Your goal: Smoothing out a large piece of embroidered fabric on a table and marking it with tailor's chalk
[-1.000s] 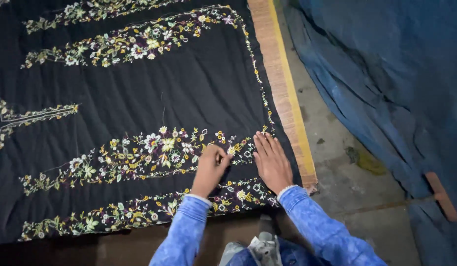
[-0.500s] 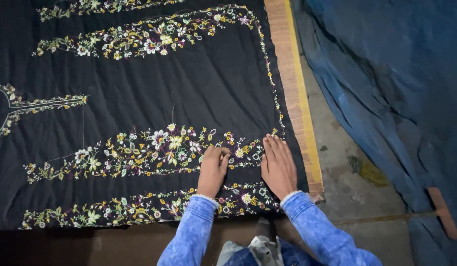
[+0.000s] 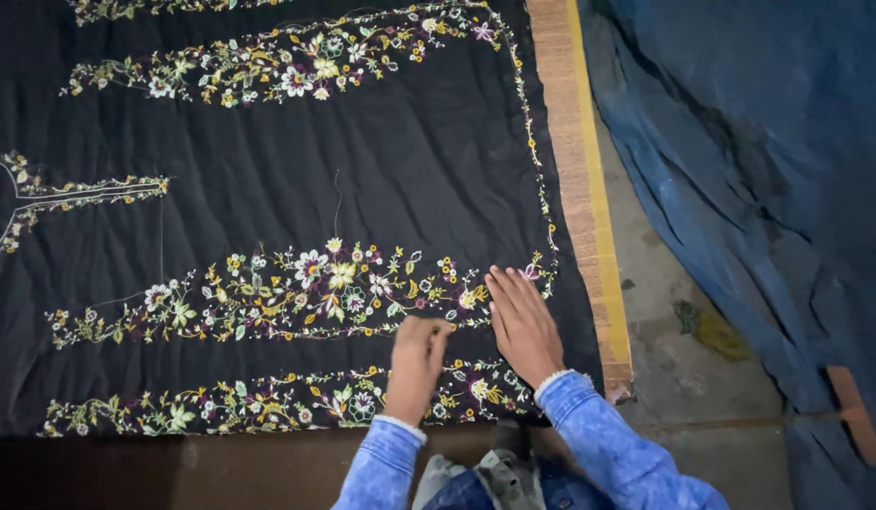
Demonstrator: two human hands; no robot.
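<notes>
Just beyond the curled, pinched-together fingers of the left hand runs the floral embroidery band, its long axis stretching leftward across the black cloth. Beside it, the right hand lies flat, fingers together, nearer the wooden frame edge.

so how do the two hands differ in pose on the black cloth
The left hand is curled, fingers bunched at the floral embroidery; the right hand lies flat, fingers together and stretched out. The left sits nearer the person, the right nearer the wooden edge. Both rest on the black cloth and wear blue sleeves.
</notes>
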